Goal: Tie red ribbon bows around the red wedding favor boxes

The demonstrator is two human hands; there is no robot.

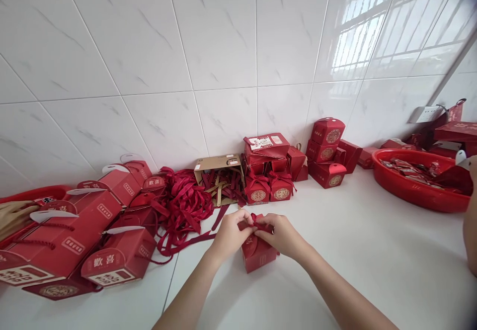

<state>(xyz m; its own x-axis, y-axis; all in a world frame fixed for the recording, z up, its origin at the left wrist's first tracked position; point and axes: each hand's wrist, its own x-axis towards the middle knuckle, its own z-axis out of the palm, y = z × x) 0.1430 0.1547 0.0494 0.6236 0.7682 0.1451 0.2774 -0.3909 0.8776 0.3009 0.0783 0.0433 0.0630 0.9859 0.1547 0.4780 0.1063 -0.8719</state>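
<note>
A small red gift box point(259, 258) stands on the white table at the front middle, under both of my hands. Dark red ribbon point(254, 219) is gathered at its top. My left hand point(235, 228) pinches the ribbon from the left, thumb and fingers pressed together. From the other side my right hand point(281, 233) pinches the ribbon too, its fingertips almost meeting the left ones. The fingers partly cover the ribbon and the box top. Behind them sit finished-looking red boxes with bows point(258, 189).
A heap of red ribbon point(188, 201) lies left of an open cardboard box point(219, 163) holding more ribbons. Larger red boxes point(119, 258) crowd the left. Stacked red boxes point(326, 151) stand behind right. A red basin point(417, 196) holds small packets. Other people's hands show at both edges.
</note>
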